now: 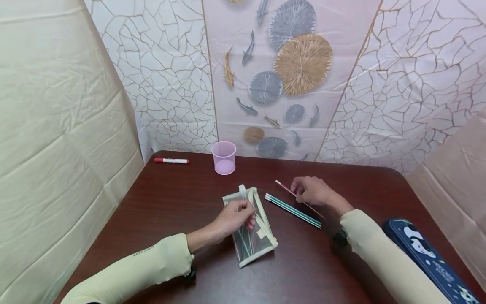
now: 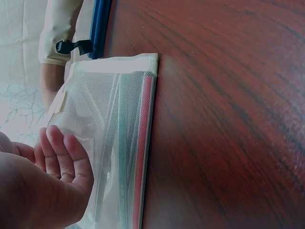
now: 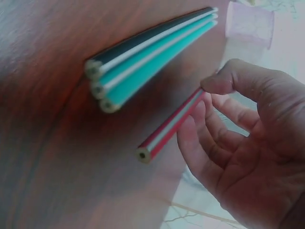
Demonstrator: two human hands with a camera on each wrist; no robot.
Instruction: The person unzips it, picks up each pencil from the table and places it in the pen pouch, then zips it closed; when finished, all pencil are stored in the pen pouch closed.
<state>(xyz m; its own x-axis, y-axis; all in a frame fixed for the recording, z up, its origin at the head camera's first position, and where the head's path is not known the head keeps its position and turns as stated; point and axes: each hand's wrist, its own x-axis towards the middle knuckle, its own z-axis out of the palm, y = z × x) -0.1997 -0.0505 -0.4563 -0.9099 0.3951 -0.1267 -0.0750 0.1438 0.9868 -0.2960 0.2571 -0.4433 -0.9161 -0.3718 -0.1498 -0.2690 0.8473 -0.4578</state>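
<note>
My left hand [image 1: 236,216] pinches the mouth edge of a clear mesh zip pouch [image 1: 258,255] with cream trim; the fingertips' contact is partly hidden. Through the pouch's mesh in the left wrist view, a red pencil [image 2: 144,119] and something green show. To the right, my right hand [image 1: 312,192] holds a red striped pencil [image 3: 167,126] between thumb and fingers, tilted over the table. Beside it, several striped pencils [image 1: 292,210] lie together on the table; the right wrist view shows one black and two teal, unsharpened ends toward the camera.
A pink see-through cup [image 1: 224,160] stands at the back of the dark wood table [image 1: 182,185]. Left of it lies a white marker with red ends [image 1: 171,161]. A navy panda pencil case [image 1: 425,255] lies along the right side, beside the right forearm.
</note>
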